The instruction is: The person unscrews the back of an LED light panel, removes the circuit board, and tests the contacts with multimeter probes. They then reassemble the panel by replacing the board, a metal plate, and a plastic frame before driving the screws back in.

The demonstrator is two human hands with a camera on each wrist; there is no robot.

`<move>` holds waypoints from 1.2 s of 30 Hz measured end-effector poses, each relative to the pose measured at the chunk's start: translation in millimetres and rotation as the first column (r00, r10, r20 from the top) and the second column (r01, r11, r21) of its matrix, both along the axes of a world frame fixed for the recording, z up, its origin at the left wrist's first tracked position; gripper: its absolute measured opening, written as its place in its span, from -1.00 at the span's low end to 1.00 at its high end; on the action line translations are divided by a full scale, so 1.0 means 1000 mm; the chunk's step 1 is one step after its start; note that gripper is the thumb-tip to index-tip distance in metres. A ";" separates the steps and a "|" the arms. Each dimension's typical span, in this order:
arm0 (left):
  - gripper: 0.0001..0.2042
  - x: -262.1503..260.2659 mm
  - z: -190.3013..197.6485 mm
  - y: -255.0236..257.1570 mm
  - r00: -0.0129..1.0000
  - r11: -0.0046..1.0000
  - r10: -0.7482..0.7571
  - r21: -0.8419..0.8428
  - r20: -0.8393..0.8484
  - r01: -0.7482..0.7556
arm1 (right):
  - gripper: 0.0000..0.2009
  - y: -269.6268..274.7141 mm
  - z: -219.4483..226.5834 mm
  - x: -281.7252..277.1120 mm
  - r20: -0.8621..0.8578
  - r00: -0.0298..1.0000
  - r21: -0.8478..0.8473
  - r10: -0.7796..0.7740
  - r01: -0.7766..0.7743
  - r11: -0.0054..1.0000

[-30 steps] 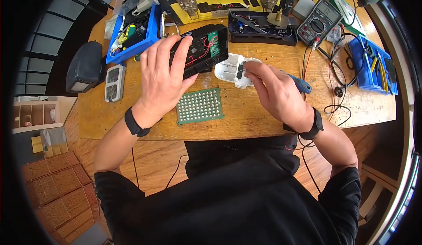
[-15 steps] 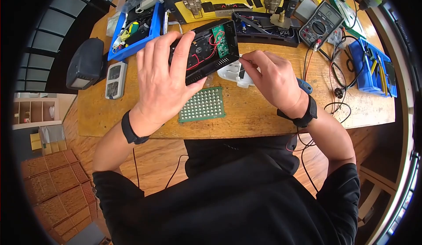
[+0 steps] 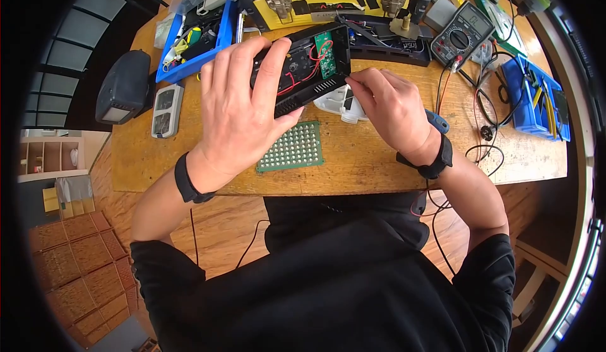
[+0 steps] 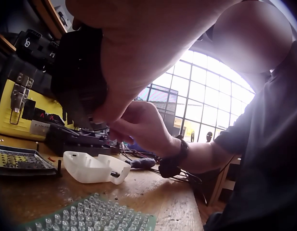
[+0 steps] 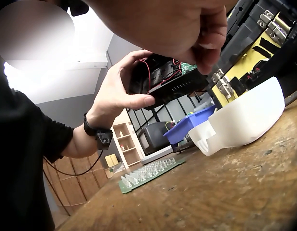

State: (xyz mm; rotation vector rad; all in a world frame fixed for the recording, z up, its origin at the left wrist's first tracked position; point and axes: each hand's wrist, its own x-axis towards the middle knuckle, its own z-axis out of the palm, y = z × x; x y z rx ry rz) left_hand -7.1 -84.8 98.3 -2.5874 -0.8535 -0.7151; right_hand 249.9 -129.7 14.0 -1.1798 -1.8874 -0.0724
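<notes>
My left hand point(image 3: 237, 112) grips a black plastic housing point(image 3: 306, 94), tilted above the bench with its open side up. Inside it sit a green circuit board point(image 3: 326, 60) and red wires. Thumb and fingers of my right hand point(image 3: 398, 109) pinch a small dark piece at the housing's right corner; its kind is mostly hidden by the fingertips. Beneath the hands lies a white plastic shell point(image 5: 245, 122), with small dark parts in it. A green board with rows of clear LEDs point(image 3: 290, 147) rests nearer the bench's front edge.
A blue-handled tool point(image 3: 437, 122) lies beside my right hand. Blue bins point(image 3: 222, 40) and a grey two-window case point(image 3: 166, 111) are on the left. Behind stand a black-and-yellow toolbox point(image 3: 315, 5) and a dark parts tray point(image 3: 391, 54). A multimeter point(image 3: 464, 33) with leads stands right.
My right hand has left the white shell and come up to the housing's corner. The left hand has brought the housing slightly right, turning its inside more into view.
</notes>
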 end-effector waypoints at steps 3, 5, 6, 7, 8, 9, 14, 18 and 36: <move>-0.03 0.001 0.000 0.000 1.000 1.000 -0.002 0.006 0.007 0.002 | -0.85 0.000 -0.001 -0.002 -0.004 1.000 0.006 0.001 -0.001 1.000; -0.04 0.002 0.000 0.000 1.000 1.000 -0.009 0.007 0.011 0.009 | -0.85 0.000 -0.001 -0.004 -0.007 1.000 0.027 0.001 0.000 1.000; -0.04 0.002 0.000 0.000 1.000 1.000 -0.009 0.007 0.011 0.009 | -0.85 0.000 -0.001 -0.004 -0.007 1.000 0.026 0.001 0.000 1.000; -0.04 0.002 0.000 0.000 1.000 1.000 -0.011 0.011 0.008 0.011 | -0.86 0.001 -0.001 -0.004 -0.010 1.000 0.024 0.004 -0.003 1.000; -0.04 0.002 0.000 0.001 1.000 1.000 -0.013 0.016 0.006 0.013 | -0.87 0.001 -0.001 -0.005 -0.012 1.000 0.022 0.007 -0.006 1.000; -0.04 0.003 0.000 0.001 1.000 1.000 -0.012 0.015 0.006 0.012 | -0.87 0.001 0.000 -0.005 -0.012 1.000 0.022 0.007 -0.007 1.000; -0.05 0.002 0.000 0.001 1.000 1.000 -0.016 0.009 0.010 0.016 | -0.87 0.000 0.000 -0.005 -0.031 0.998 -0.004 0.054 -0.054 0.999; -0.04 0.001 0.001 0.001 1.000 1.000 -0.003 0.011 0.007 0.003 | -0.86 0.000 0.001 -0.004 -0.076 0.997 0.025 0.024 -0.022 0.999; -0.02 0.003 -0.003 0.004 0.999 0.999 -0.027 0.030 0.019 0.026 | -0.87 0.001 0.000 -0.002 -0.073 0.997 -0.011 0.002 -0.003 1.000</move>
